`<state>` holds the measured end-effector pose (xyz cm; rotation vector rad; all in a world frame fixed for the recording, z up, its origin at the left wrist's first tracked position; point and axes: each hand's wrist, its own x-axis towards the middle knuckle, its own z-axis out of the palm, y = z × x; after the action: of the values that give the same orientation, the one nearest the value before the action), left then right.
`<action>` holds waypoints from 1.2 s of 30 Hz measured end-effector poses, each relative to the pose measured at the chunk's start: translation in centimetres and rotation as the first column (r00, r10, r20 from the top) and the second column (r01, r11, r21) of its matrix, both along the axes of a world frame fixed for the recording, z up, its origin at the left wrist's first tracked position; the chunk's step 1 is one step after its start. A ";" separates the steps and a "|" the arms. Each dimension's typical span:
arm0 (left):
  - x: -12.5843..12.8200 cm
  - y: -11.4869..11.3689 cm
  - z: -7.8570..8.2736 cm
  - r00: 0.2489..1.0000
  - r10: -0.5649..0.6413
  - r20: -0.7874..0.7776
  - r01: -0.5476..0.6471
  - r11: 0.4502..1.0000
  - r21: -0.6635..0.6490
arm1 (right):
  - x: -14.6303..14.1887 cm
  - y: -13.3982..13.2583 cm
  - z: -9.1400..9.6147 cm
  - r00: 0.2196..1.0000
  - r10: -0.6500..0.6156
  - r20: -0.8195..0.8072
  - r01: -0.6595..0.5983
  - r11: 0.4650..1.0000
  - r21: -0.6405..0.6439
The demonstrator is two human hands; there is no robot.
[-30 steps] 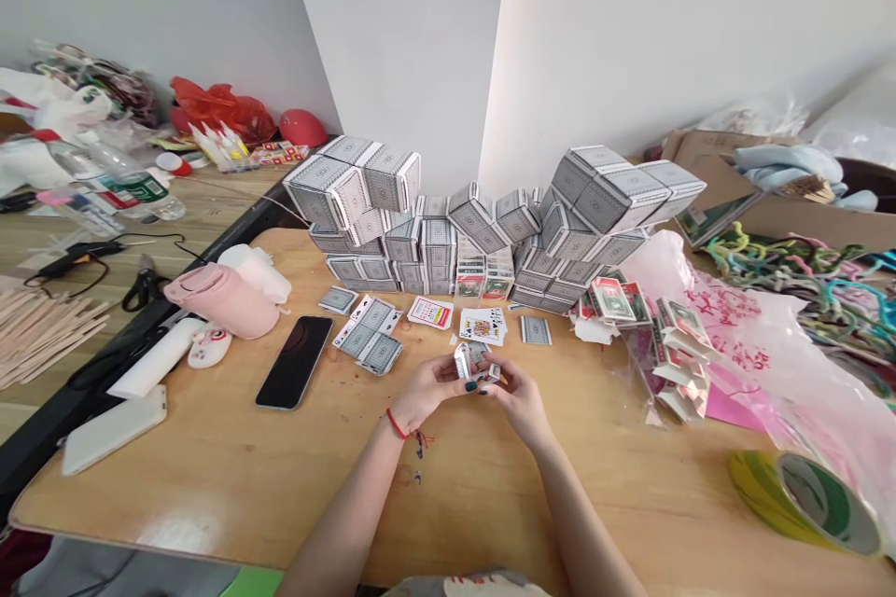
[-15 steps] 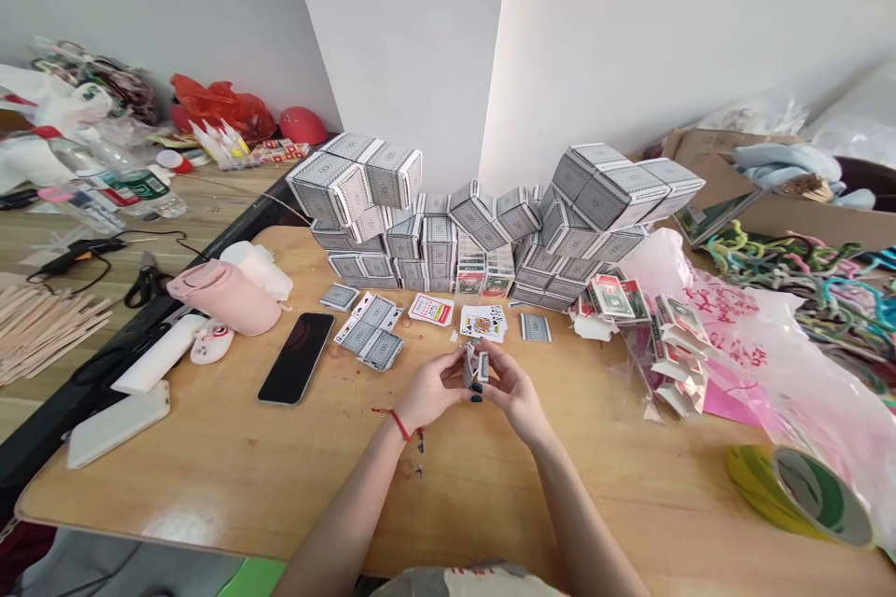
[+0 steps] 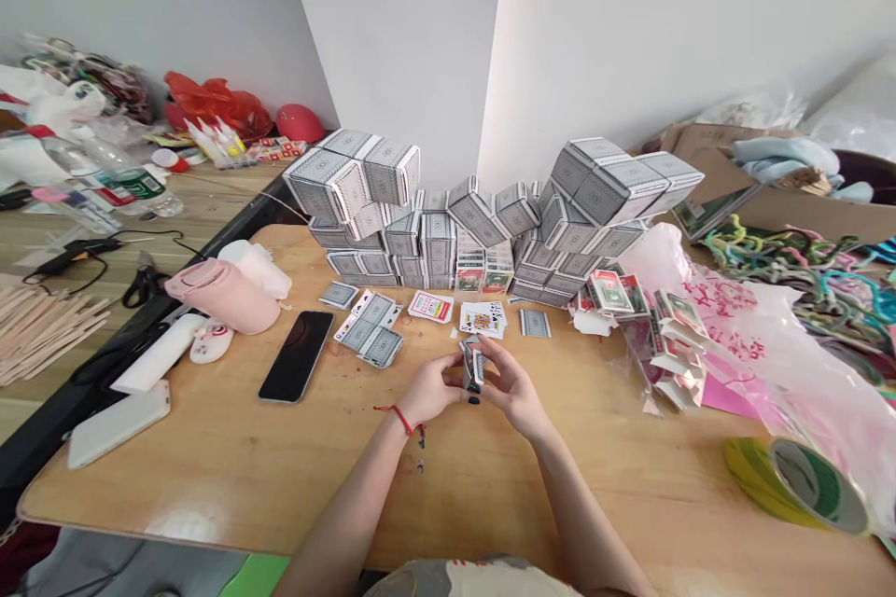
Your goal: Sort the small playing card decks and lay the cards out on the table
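Both my hands meet over the middle of the wooden table (image 3: pixel 210 485). My left hand (image 3: pixel 432 390) and my right hand (image 3: pixel 510 384) are closed on a small pack of playing cards (image 3: pixel 472 366), held on edge between the fingertips. Just beyond it lie face-up cards (image 3: pixel 482 320), a red-backed card (image 3: pixel 430 306), one grey face-down card (image 3: pixel 536 324) and a loose heap of grey-backed cards (image 3: pixel 371 336). A wall of stacked grey card boxes (image 3: pixel 483 224) stands behind them.
A black phone (image 3: pixel 296 367), a pink case (image 3: pixel 224 295) and white items lie at the left. Opened card packs (image 3: pixel 672 345) and a pink plastic bag (image 3: pixel 770 345) fill the right. A roll of green-yellow tape (image 3: pixel 798 483) lies near the right edge.
The pack has been turned from lying tilted in my fingers to standing on edge. Both hands have stayed in the same spot.
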<state>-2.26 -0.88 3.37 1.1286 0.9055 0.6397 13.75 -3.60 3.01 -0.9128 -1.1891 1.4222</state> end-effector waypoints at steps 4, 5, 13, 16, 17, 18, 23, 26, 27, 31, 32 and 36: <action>-0.2 0.0 -0.1 0.996 -0.051 -0.068 0.055 0.997 0.056 | 0.3 -0.1 -0.5 0.999 0.024 0.037 -0.025 0.999 0.031; -0.3 0.0 -0.1 0.994 -0.052 -0.098 0.060 0.994 0.088 | 0.4 -0.2 -0.5 0.998 0.016 0.053 -0.018 0.999 0.034; -0.2 0.0 -0.9 0.951 0.079 -0.300 0.039 0.929 0.369 | -0.3 -0.5 -1.0 0.993 -0.022 -0.116 0.018 0.999 -0.037; 0.3 0.3 -1.5 0.940 0.182 -0.287 -0.026 0.881 0.473 | -1.1 -0.4 -1.8 0.976 -0.177 -0.126 0.163 0.980 -0.112; 0.6 0.4 -1.7 0.933 0.224 -0.282 -0.048 0.853 0.520 | -1.4 -0.4 -2.1 0.968 -0.235 -0.092 0.221 0.965 -0.144; 0.8 0.5 -1.8 0.920 0.273 -0.281 -0.065 0.814 0.577 | -1.6 -0.3 -2.4 0.961 -0.273 -0.045 0.262 0.950 -0.171; 2.0 0.8 -2.7 0.850 0.438 -0.291 -0.069 0.640 0.765 | -2.3 0.3 -3.4 0.953 -0.288 0.088 0.299 0.941 -0.156; 2.2 0.6 -3.2 0.828 0.466 -0.311 -0.039 0.602 0.797 | -2.2 0.4 -3.4 0.944 -0.301 0.133 0.317 0.941 -0.120; 2.2 0.5 -3.3 0.822 0.473 -0.316 -0.032 0.594 0.804 | -2.2 0.4 -3.4 0.944 -0.298 0.141 0.314 0.942 -0.114; 2.1 0.4 -3.8 0.806 0.495 -0.324 -0.021 0.572 0.820 | -2.1 0.4 -3.4 0.953 -0.284 0.108 0.297 0.946 -0.128; 2.0 0.4 -3.9 0.803 0.501 -0.324 -0.019 0.565 0.825 | -2.1 0.4 -3.4 0.955 -0.281 0.093 0.292 0.947 -0.133; 1.9 0.4 -4.2 0.799 0.502 -0.333 0.012 0.540 0.842 | -2.1 0.3 -3.3 0.949 -0.306 0.077 0.314 0.941 -0.126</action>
<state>-0.32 -0.43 -0.82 2.1390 1.3427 1.0807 11.69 -3.30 -0.32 -1.1873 -0.9465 1.2378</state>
